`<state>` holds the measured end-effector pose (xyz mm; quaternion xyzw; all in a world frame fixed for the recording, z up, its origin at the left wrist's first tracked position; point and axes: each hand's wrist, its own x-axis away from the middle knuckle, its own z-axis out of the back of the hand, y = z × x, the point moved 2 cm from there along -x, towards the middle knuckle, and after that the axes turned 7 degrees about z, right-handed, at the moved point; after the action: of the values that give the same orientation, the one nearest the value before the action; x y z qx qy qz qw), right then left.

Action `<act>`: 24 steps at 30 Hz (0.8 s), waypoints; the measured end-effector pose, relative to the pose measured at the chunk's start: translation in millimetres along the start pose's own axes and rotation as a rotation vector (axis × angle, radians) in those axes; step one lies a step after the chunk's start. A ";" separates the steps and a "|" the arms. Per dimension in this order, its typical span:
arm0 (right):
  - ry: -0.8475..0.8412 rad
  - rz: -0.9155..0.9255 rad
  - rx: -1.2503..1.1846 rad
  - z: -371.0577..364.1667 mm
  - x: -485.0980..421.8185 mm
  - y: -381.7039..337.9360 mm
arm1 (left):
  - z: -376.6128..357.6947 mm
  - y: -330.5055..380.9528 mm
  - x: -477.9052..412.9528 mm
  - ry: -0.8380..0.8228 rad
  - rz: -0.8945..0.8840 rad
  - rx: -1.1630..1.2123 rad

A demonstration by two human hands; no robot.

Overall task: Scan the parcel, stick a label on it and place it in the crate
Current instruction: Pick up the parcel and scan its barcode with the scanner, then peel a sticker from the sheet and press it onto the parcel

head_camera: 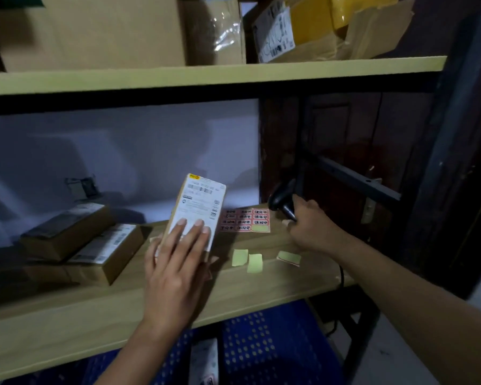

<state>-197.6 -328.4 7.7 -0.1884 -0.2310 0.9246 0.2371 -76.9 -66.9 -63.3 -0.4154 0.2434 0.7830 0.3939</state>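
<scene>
My left hand (175, 262) holds a small cardboard parcel (199, 202) tilted up above the wooden shelf (95, 309); its white shipping label with barcodes faces me. My right hand (310, 225) is closed around the handle of a black barcode scanner (282, 200) at the shelf's back right. A pink sheet of red-framed labels (245, 220) lies flat between parcel and scanner. Below the shelf sits a blue perforated crate (264, 343) with a white-labelled parcel (204, 362) inside.
Two brown boxes (78, 240) are stacked at the shelf's left. Several pale green backing scraps (254, 261) lie on the shelf near its front. Large cartons (100, 29) fill the upper shelf. A dark metal upright (301, 151) and a wooden door (358, 140) stand at right.
</scene>
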 end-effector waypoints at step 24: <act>0.206 0.348 0.524 -46.3 5.7 18.7 | 18.4 -29.1 23.3 0.007 0.195 -0.023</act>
<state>-187.6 -324.4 -41.4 -0.2504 0.0755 0.9553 0.1380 -69.5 -27.5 -74.6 -0.3971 0.2750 0.8189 0.3100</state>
